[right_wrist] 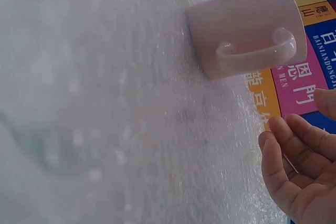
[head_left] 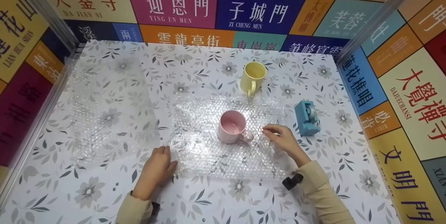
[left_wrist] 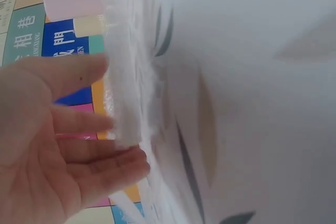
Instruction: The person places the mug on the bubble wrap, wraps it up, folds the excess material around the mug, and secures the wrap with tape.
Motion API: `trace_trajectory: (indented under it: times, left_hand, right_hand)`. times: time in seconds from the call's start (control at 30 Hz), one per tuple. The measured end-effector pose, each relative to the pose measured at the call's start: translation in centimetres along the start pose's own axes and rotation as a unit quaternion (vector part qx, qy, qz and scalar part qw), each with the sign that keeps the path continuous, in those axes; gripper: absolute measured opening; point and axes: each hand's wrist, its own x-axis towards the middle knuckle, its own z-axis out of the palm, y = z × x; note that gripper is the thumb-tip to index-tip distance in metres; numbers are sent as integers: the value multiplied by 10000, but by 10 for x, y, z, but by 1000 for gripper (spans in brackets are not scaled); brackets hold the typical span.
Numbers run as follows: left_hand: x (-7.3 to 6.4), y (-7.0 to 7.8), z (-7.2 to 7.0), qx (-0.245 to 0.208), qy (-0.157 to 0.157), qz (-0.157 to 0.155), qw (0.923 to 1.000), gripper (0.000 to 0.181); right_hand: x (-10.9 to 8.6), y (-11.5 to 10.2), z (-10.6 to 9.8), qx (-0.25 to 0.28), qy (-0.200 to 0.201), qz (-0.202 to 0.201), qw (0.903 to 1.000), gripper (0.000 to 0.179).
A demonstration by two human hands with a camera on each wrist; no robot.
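A pink mug [head_left: 230, 128] stands upright on a sheet of clear bubble wrap [head_left: 198, 161], its handle turned toward my right hand [head_left: 284, 140]. That hand is just right of the handle, apart from it, with loosely bent fingers [right_wrist: 286, 150] and nothing held. My left hand [head_left: 156, 168] is at the sheet's left edge. In the left wrist view its fingers [left_wrist: 113, 171] are spread and fairly straight beside the edge of the bubble wrap [left_wrist: 128, 66]; whether they touch it is hard to tell.
Behind the sheet stands a yellow mug [head_left: 252, 77]. A blue tape dispenser [head_left: 307, 117] sits to the right. More bubble wrap [head_left: 104, 112] lies on the left of the flower-patterned table [head_left: 238, 191]. Printed panels [head_left: 170, 4] wall in the back and sides.
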Motion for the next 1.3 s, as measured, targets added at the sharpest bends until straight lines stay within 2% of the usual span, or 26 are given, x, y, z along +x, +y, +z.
trace_trajectory:
  times: [0.17,0.3,0.4,0.47,0.6,0.77,0.97,1.13,1.3]
  left_hand:
    - [-4,-3,-4,-109,62,-318,9994,45]
    - [-6,-3,-4,-267,-183,-421,9986,52]
    - [-6,-3,-4,-491,-345,-500,9969,54]
    - [-6,-2,-4,-686,-338,-535,9956,52]
    - [-4,0,-8,-1053,-269,-619,9921,40]
    - [-2,4,-14,-1337,-49,-457,9899,20]
    - [2,7,-20,-1558,383,18,9870,9]
    - [7,12,-27,-2069,641,244,9759,12]
    - [14,18,-30,-2781,938,405,9551,19]
  right_hand:
    - [-6,-4,-8,-90,198,164,9996,27]
    - [-11,-10,-13,-161,343,293,9989,27]
    - [-10,1,-18,-271,520,486,9971,29]
    - [-9,11,-22,-339,611,533,9961,31]
    - [-9,23,-28,-749,916,236,9927,27]
    - [-10,28,-32,-1299,1228,-169,9837,21]
    - [-13,29,-34,-1450,1299,-237,9806,20]
    - [-16,32,-36,-1417,1331,-216,9807,21]
    - [-18,34,-38,-1434,1294,-104,9811,24]
